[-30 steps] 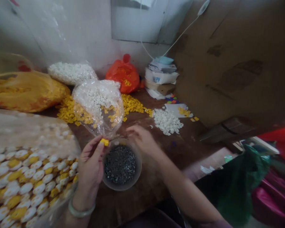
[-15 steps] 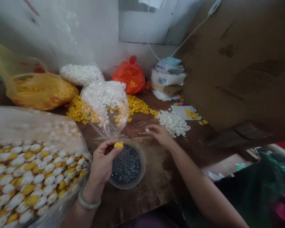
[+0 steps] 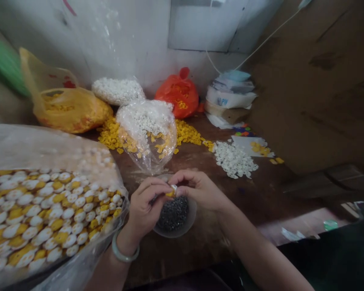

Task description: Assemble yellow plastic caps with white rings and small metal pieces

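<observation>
Over a round bowl (image 3: 191, 222) of small dark shiny pieces, my two hands meet at the fingertips. My left hand (image 3: 148, 204), with a pale bangle at the wrist, pinches a small yellow plastic piece (image 3: 170, 194). My right hand (image 3: 200, 190) presses a small white piece (image 3: 174, 187) against it, thumb and forefinger closed. Fingers hide most of both pieces, so I cannot tell whether they are joined. A heap of white pieces (image 3: 235, 159) lies beyond my right hand, and loose yellow pieces (image 3: 189, 133) lie farther back.
At left, a large clear bag (image 3: 48, 218) holds many yellow-and-white pieces. Behind stand a yellow bag (image 3: 79, 111), a red bag (image 3: 178, 95), a clear bag (image 3: 148, 125) of white pieces and a paper stack (image 3: 230, 95). A brown board (image 3: 318, 105) rises at right.
My right hand has moved left from beside the white heap, bringing a white piece to the yellow piece in my left hand. The camera view has shifted, so the scene sits farther right.
</observation>
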Available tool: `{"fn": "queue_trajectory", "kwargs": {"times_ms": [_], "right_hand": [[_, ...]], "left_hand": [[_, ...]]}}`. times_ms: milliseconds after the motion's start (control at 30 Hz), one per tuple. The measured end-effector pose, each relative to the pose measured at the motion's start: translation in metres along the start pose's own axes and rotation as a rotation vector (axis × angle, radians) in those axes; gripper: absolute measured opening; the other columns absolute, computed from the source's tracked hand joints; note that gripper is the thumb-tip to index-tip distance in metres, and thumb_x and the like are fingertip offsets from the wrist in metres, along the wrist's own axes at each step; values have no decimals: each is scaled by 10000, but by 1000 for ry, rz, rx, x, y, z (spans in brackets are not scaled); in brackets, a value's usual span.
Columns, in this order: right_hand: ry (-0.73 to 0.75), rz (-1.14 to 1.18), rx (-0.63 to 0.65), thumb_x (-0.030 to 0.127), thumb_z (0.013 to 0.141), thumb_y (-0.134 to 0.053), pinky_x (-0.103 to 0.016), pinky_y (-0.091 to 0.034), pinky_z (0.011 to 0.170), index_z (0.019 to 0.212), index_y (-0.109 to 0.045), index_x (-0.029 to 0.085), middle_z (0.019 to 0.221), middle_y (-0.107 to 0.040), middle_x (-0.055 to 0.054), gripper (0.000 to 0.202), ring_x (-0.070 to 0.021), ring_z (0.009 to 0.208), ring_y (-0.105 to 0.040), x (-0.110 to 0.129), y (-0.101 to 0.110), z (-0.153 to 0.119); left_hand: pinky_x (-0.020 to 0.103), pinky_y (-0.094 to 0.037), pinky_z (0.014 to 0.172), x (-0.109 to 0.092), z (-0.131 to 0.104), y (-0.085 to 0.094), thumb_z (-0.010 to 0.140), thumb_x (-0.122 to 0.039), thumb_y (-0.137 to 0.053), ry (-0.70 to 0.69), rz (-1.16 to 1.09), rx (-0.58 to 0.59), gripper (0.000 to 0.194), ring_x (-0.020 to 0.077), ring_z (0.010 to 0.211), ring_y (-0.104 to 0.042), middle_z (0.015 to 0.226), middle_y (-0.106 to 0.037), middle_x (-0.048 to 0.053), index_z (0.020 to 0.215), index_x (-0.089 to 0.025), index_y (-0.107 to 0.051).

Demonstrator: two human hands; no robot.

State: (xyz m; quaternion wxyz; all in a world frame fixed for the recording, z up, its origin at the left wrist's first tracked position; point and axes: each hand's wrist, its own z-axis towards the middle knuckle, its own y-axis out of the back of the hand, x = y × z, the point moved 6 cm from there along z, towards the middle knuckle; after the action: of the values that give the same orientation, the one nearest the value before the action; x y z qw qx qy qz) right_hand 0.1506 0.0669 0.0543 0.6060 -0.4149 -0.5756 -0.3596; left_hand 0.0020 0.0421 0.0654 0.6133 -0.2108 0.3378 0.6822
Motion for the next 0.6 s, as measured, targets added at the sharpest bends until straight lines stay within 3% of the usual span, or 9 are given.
{"fn": "queue_trajectory", "kwargs": {"times_ms": [267, 400, 500, 600], "right_hand": [[20, -7, -22, 257, 742, -766, -248, -488, 722, 802, -704, 180, 791, -684, 4, 116, -127, 735, -613, -7, -10, 1], [32, -87, -15, 284, 757, -741, -252, -480, 714, 771, -684, 174, 762, -678, 8, 124, -133, 720, -610, -15, -2, 10], [12, -346, 3, 245, 797, -692, -267, -487, 729, 825, -705, 171, 796, -698, -5, 80, -155, 752, -633, -14, 12, 34], [47, -797, -151, 168, 891, -582, -276, -489, 811, 1002, -699, 168, 936, -716, -33, 162, -165, 866, -650, 1, 28, 76]], "left_hand": [[238, -540, 708, -3, -4, 3, 820, -10, -576, -72, 92, -67, 235, 121, 782, -648, 840, -666, 11, 901, -216, -654], [364, -531, 879, 7, -3, 0, 835, -35, -547, -45, 47, -41, 243, 182, 972, -662, 973, -714, 42, 934, -233, -648], [370, -521, 897, 26, -3, 1, 841, -82, -562, 149, -71, -76, 190, 189, 997, -669, 1008, -728, 49, 934, -228, -639], [299, -529, 783, 52, -10, 6, 802, -186, -653, 469, -224, -240, 93, 164, 856, -671, 918, -722, 40, 892, -208, -642]]}}
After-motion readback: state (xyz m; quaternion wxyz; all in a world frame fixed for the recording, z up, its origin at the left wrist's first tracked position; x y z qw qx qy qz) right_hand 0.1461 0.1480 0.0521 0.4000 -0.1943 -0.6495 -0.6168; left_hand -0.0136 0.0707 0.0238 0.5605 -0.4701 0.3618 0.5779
